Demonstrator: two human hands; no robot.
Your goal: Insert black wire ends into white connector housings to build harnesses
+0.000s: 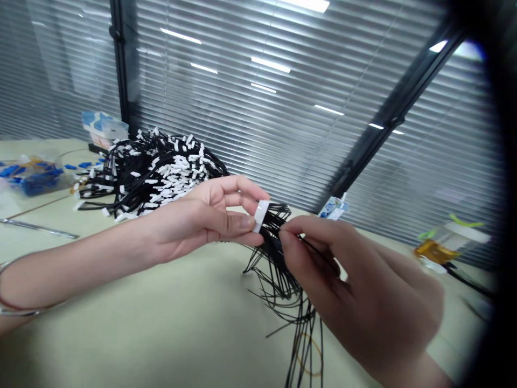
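My left hand [218, 215] pinches a small white connector [261, 215] between thumb and fingers, tilted above the table. Thin black wires [283, 269] come out of its right side and hang down in a loose bundle toward the bottom of the view. Close by on the right, my right hand [355, 275] is closed, thumb and forefinger pressed together on a black wire [317, 249] of the bundle. Whether that wire's end sits in the connector is hidden by the fingers.
Behind my left hand lies a big heap of black cables [137, 183] with white connectors. Blue parts in a clear bag [36, 175] are at the left, near a metal rod [40, 228]. A tape roll [440, 250] stands right. Window blinds [250, 108] rise behind the table [161, 323].
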